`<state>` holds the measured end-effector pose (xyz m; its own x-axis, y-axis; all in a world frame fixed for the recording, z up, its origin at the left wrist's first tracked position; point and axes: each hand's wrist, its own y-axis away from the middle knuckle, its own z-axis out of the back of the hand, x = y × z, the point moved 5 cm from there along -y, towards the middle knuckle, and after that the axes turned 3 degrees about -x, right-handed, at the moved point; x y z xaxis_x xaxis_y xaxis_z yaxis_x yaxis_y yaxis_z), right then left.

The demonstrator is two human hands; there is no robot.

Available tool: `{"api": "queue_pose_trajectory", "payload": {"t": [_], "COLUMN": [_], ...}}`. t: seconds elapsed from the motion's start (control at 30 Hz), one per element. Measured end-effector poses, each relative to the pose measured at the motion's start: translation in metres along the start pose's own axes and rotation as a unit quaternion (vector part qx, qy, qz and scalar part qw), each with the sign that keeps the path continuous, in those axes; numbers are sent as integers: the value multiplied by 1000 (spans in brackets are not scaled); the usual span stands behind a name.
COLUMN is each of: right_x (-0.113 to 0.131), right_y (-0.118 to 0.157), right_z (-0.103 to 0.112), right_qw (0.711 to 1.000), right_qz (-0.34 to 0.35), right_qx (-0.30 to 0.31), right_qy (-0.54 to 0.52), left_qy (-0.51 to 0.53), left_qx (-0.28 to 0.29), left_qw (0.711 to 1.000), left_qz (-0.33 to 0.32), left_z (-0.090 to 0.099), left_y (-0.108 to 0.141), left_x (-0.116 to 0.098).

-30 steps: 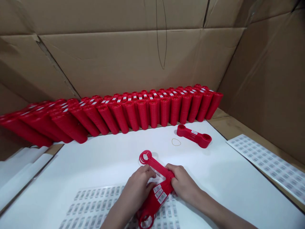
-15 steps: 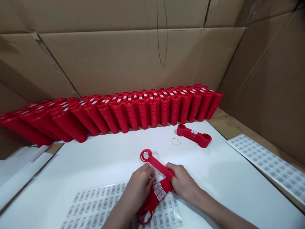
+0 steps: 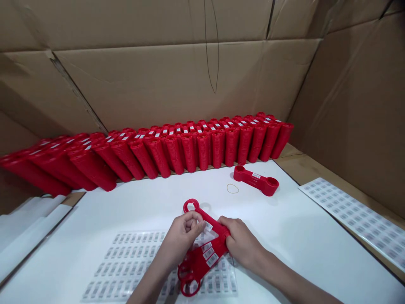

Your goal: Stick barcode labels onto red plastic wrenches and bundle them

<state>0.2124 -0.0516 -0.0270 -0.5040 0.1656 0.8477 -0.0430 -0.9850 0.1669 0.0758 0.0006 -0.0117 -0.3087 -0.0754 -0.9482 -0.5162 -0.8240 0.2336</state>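
My right hand [image 3: 242,240] is closed round one end of several flat red plastic strips [image 3: 202,264] with ring-shaped ends, fanned apart. White barcode stickers [image 3: 209,254] show side by side on the lower strips. One strip [image 3: 210,218] points away to the upper left, its ring clear of the others. Over that strip, my left hand [image 3: 182,234] pinches a small barcode sticker [image 3: 208,226] at its fingertips; whether the sticker is fully stuck down I cannot tell. Beneath both hands lies a sheet of barcode stickers [image 3: 126,264], partly covered by my left forearm and the strips.
Stacks of labelled red strips [image 3: 190,152] line the back by the cardboard wall [image 3: 152,80]. A shorter stack [image 3: 255,180] and a rubber band [image 3: 233,188] lie on the white table [image 3: 284,236]. Another sticker sheet [image 3: 354,215] is at right, white paper [image 3: 31,236] at left.
My left hand has moved slightly up and left, and a sticker now shows at its fingertips against the upper strip. The right hand keeps its hold on the strips.
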Motion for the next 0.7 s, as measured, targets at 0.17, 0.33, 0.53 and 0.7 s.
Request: {"api": "queue_pose_trajectory", "payload": {"t": [0.17, 0.33, 0.53, 0.7], "right_x": [3, 4, 6, 5], "right_y": [2, 4, 4, 3], "right_z": [0, 0, 0, -2], "right_qw": [1000, 1000, 1000, 1000], "right_qz": [9, 6, 6, 11], "right_qx": [9, 10, 13, 10], "right_qy": [-16, -12, -18, -16], "left_qy": [10, 9, 16, 13], "left_qx": [-9, -18, -35, -43], "left_qw": [1000, 1000, 999, 998], "left_qz": [14, 21, 36, 34], "left_z": [0, -2, -4, -3], "left_y": [-2, -2, -2, -3], "left_x": [4, 4, 5, 6]}}
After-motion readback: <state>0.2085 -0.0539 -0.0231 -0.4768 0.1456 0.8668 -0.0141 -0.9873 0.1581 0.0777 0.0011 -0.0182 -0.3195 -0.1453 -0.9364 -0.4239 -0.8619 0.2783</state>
